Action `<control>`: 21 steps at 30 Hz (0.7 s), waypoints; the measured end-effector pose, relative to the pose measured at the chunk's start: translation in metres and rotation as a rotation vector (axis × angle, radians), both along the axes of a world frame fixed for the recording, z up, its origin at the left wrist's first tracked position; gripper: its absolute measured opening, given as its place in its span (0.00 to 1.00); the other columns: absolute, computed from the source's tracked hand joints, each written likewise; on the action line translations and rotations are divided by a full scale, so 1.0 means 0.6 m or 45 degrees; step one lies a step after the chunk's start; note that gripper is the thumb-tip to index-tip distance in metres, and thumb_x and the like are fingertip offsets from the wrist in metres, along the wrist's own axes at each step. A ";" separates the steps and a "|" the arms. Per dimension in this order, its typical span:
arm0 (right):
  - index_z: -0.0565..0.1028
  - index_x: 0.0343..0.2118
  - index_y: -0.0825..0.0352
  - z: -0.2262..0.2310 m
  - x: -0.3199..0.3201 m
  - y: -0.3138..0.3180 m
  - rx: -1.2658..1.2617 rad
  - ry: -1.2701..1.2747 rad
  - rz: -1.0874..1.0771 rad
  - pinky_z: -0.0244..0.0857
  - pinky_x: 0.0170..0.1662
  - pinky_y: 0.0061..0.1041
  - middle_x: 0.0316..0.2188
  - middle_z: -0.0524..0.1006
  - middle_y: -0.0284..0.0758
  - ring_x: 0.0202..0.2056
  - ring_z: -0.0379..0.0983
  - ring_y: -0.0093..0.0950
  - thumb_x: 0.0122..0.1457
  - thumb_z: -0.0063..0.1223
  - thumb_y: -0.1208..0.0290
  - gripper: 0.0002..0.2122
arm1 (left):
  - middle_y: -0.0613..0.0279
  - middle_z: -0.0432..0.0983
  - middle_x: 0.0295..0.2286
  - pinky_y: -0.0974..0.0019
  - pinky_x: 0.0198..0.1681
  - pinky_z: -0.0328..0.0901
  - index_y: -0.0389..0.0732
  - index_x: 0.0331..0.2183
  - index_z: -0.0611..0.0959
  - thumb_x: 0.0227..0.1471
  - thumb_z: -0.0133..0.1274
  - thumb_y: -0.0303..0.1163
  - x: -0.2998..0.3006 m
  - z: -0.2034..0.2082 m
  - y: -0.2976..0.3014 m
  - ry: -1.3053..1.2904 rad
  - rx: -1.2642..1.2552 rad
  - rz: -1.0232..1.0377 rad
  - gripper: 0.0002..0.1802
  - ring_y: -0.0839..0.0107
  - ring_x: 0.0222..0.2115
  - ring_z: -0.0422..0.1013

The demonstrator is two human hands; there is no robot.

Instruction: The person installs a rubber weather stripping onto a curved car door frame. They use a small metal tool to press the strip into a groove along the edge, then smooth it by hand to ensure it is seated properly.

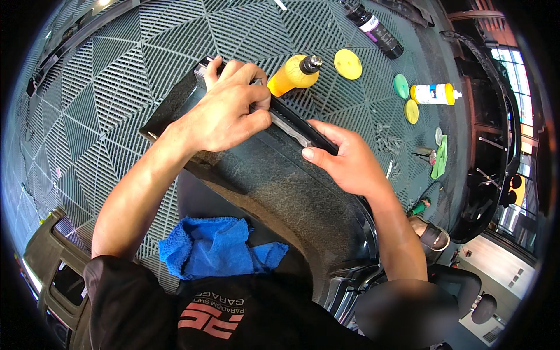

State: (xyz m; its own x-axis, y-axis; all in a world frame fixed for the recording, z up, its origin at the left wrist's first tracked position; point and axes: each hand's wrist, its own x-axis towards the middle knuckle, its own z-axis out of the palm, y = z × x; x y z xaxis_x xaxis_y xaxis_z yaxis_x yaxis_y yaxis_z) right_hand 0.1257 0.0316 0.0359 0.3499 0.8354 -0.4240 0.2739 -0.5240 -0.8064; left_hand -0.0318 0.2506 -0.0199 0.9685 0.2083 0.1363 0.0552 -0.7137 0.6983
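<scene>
A long black panel, apparently a car trim piece, with a rough fibrous face, lies slantwise across my lap. A narrow black strip runs along its far edge, with a greyish band beside it. My left hand is curled over that edge, thumb and fingers pinched on the strip; the exact grip is partly hidden. Farther right along the same edge, my right hand is wrapped around it, thumb on the near side. A crumpled blue cloth rests just in front of my body.
Grey slatted tiles cover the floor. Beyond the panel stand a yellow bottle, a dark bottle and a white-labelled bottle. Round yellow and green pads lie nearby. A green cloth and sandalled foot are rightward.
</scene>
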 end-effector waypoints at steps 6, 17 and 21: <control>0.75 0.58 0.67 -0.001 -0.046 -0.002 -0.198 -0.602 -0.031 0.71 0.48 0.40 0.41 0.82 0.41 0.44 0.79 0.43 0.65 0.58 0.60 0.22 | 0.59 0.70 0.42 0.30 0.67 0.36 0.42 0.28 0.83 0.52 0.56 0.38 0.002 -0.002 0.001 0.034 0.012 -0.004 0.10 0.59 0.52 0.64; 0.79 0.55 0.62 -0.023 -0.093 -0.002 -0.157 -0.955 -0.202 0.55 0.52 0.41 0.38 0.81 0.34 0.44 0.76 0.35 0.66 0.56 0.58 0.19 | 0.60 0.70 0.40 0.29 0.67 0.36 0.43 0.29 0.83 0.53 0.55 0.39 -0.001 -0.003 0.000 0.045 0.008 -0.018 0.11 0.59 0.52 0.64; 0.80 0.54 0.61 -0.024 -0.093 0.001 -0.183 -0.918 -0.242 0.55 0.52 0.41 0.39 0.81 0.34 0.44 0.76 0.35 0.66 0.57 0.57 0.19 | 0.59 0.70 0.41 0.29 0.67 0.36 0.42 0.30 0.84 0.53 0.55 0.40 0.000 0.001 0.000 0.068 0.016 -0.019 0.11 0.59 0.52 0.64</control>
